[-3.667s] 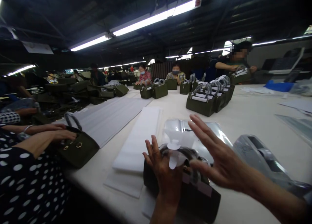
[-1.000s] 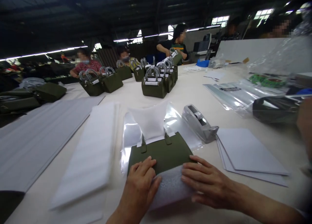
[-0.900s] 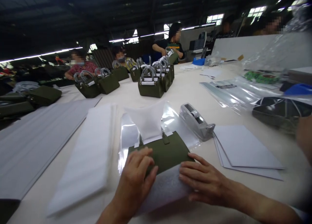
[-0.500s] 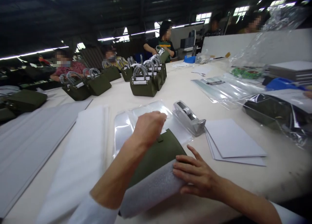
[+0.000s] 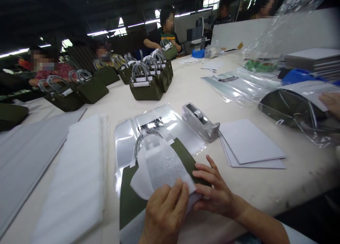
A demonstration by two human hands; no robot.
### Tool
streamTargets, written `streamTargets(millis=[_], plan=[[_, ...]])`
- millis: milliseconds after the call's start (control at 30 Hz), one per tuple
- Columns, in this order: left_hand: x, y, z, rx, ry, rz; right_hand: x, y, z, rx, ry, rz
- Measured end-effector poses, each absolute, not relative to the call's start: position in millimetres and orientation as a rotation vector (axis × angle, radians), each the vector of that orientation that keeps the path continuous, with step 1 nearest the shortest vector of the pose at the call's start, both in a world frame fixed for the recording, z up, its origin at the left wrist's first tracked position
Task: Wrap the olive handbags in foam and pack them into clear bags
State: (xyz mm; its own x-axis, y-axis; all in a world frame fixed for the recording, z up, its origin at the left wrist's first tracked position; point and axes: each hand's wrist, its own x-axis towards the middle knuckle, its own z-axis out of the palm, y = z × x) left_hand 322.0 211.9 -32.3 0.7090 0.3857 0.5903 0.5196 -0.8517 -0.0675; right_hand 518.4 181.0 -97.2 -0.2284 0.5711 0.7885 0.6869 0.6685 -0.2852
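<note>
A dark green handbag [image 5: 130,198] lies in front of me, its wrapped handles [image 5: 137,145] pointing away. Across its front is a thin white wrapping sheet [image 5: 162,162], which my left hand [image 5: 166,212] pinches at the near edge with fingers pressed together. My right hand [image 5: 216,191] rests against the bag's right side, fingers spread and touching the sheet's corner. Greyish wrap [image 5: 132,230] covers the bag's near end. Under the handles lies a clear plastic bag [image 5: 127,130] with dark lettering.
A tape dispenser [image 5: 200,122] and white cards [image 5: 249,141] are to the right. Stacked white sheets [image 5: 74,173] lie left. Several green handbags [image 5: 146,88] stand farther back. A co-worker's hand [image 5: 330,102] is at a plastic-covered bag [image 5: 292,106]. Other people sit beyond the table.
My left hand has come from the handle end down towards me, gripping the white sheet, which now spreads over the bag's front. My right hand stays at the bag's side. The view has shifted slightly.
</note>
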Motion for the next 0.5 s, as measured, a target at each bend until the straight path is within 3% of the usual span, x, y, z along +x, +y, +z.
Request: streamTargets(millis=[267, 400, 500], plan=[[323, 212, -42, -2.615, -0.635, -0.895, 517, 180, -105, -0.985, -1.92, -0.077], [320, 210, -47, -2.573, -0.633, -0.813, 533, 182, -75, -1.006, -1.991, 0.081], [314, 207, -52, -2.536, -0.672, -0.836, 571, 206, -36, -1.403, -1.603, 0.206]])
